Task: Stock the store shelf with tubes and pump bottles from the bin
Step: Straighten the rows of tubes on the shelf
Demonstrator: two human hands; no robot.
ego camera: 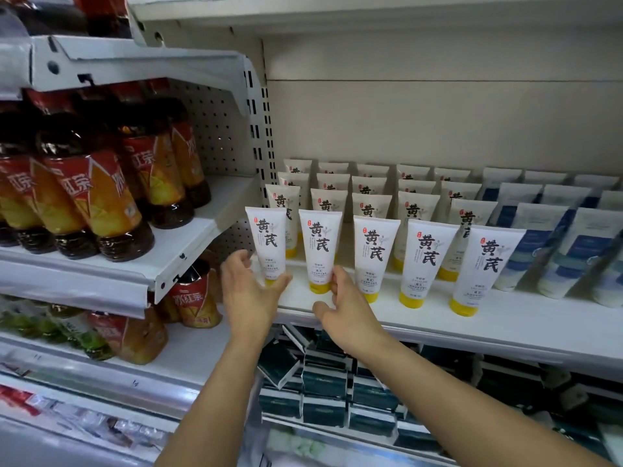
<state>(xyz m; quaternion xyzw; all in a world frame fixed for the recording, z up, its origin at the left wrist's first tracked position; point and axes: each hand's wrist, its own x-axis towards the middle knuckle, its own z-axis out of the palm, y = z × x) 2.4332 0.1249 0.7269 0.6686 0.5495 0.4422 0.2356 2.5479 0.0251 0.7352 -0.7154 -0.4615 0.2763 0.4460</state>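
Your left hand point(251, 291) cups the base of the leftmost white tube point(266, 246), fingers curled round its yellow cap. Your right hand point(340, 306) touches the next tube point(320, 249) with loosely bent fingers. Both tubes stand upright in the front row on the white shelf point(438, 318), beside blue-and-white tubes point(539, 251).

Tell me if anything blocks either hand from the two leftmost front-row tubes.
Nothing visible does. The left hand already touches the base of the leftmost tube, and the right hand has its fingers at the yellow cap of the second tube on the shelf.
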